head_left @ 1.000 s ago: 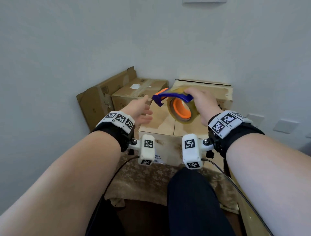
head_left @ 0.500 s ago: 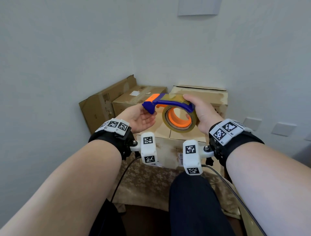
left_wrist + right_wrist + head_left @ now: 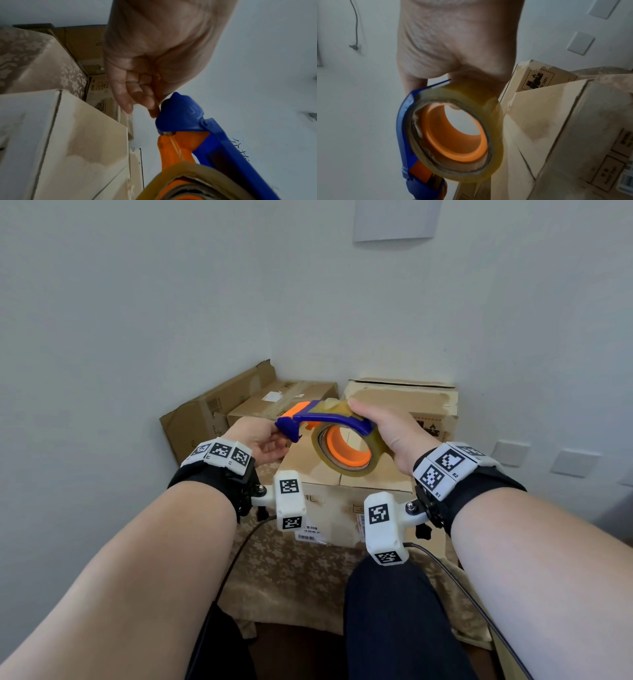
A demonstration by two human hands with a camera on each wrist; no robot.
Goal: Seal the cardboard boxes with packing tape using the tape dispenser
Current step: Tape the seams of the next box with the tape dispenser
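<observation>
Right hand (image 3: pixel 387 436) raised, fingers curled in a grip, left hand (image 3: pixel 260 440) beside it, fingertips pinching

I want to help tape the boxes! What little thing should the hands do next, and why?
Probably pull the tape's loose end out. The right hand holds the tape dispenser above the box, and the left hand's fingers are at its blue tip; no tape is drawn out yet.

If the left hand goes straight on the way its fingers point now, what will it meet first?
Most likely the blue nose of the tape dispenser. The left hand has its fingertips right at that end, touching or nearly so; depth is unclear. The right hand holds the dispenser above the cardboard box.
</observation>
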